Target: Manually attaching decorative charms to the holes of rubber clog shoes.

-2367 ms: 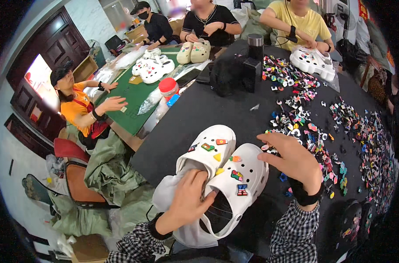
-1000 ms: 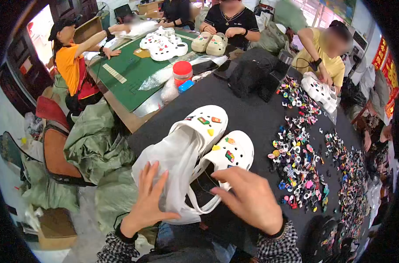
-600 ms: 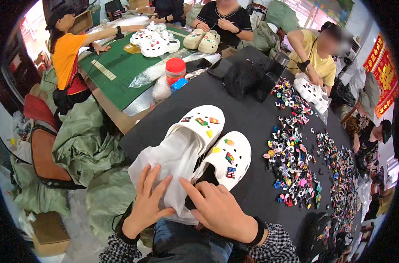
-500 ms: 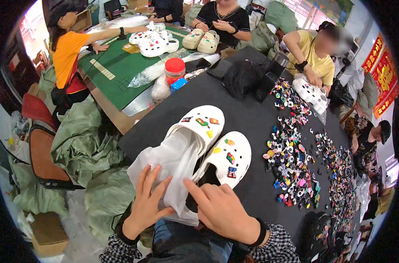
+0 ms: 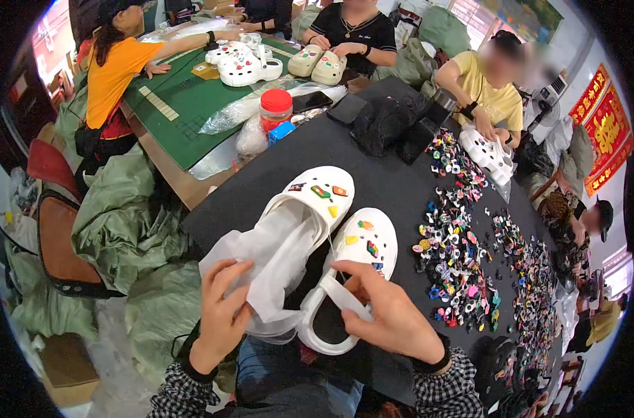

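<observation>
Two white clogs lie side by side at the near edge of the black table. The left clog carries colourful charms on its toe, and a thin translucent white plastic bag is tucked into its foot opening and bunches over its heel. My left hand has its fingers curled on the bag at that clog's heel side. The right clog bears charms too, some hidden by my right hand. That hand grips the right clog's heel strap between thumb and index finger. A thin string runs between the clogs.
Loose colourful charms lie in heaps to the right. Beyond the clogs are a dark bundle, a red-lidded jar and a phone. Co-workers stand or sit around both tables, and a person in yellow handles a white clog. Green sacks lie at left.
My right hand has moved right from the bag onto the right clog's heel strap. My left hand has gone from spread fingers to curled ones. The right clog's heel now shows.
</observation>
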